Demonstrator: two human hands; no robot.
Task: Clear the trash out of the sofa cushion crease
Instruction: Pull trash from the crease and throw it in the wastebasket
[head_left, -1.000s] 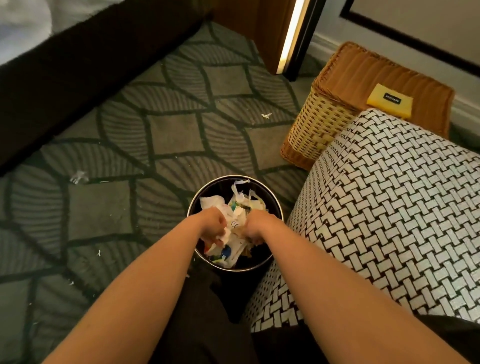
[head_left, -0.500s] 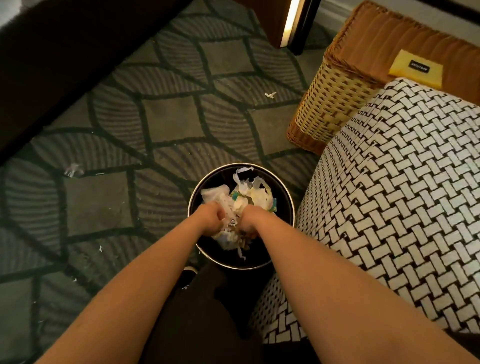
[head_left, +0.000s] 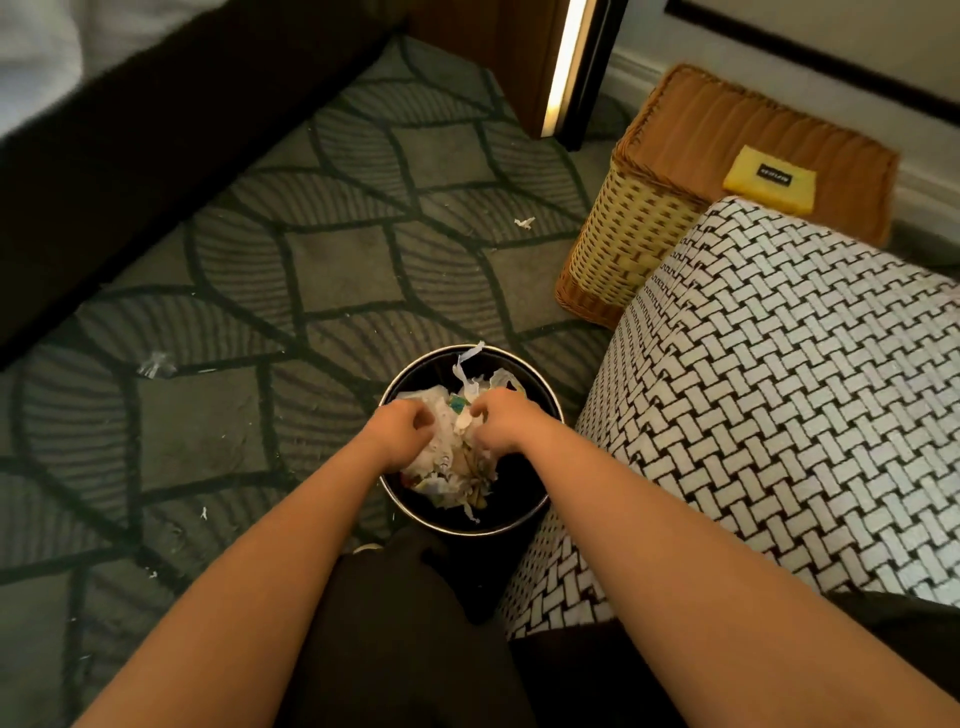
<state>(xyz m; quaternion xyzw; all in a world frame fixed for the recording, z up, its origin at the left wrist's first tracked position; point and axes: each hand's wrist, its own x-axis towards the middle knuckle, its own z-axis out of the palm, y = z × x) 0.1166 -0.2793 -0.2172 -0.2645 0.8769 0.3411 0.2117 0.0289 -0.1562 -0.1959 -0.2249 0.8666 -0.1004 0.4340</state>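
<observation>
Your left hand (head_left: 402, 428) and right hand (head_left: 501, 421) are side by side over the mouth of the round black bin (head_left: 522, 496), knuckles up. The fingers of both hands are curled down into the trash (head_left: 448, 460), a crumpled wad of white paper, torn strips and coloured scraps, and grip it from either side. The wad lies between and below your hands, inside the bin's rim; a few strips stick up past the far edge of the rim.

Edges: the bin stands on the patterned carpet (head_left: 322, 270), with its right side just beside the front corner of the woven black-and-white sofa cushion (head_left: 779, 395). Beyond that corner stands a wicker basket (head_left: 623, 249) with a yellow pad (head_left: 769, 179) on its lid. A dark bed base (head_left: 156, 130) borders the carpet at the far left.

Open room: the carpet to the left of the bin and beyond it is open floor. Loose scraps lie there, one white scrap (head_left: 524, 223) near the basket and one clear scrap (head_left: 156, 364) well to the left.
</observation>
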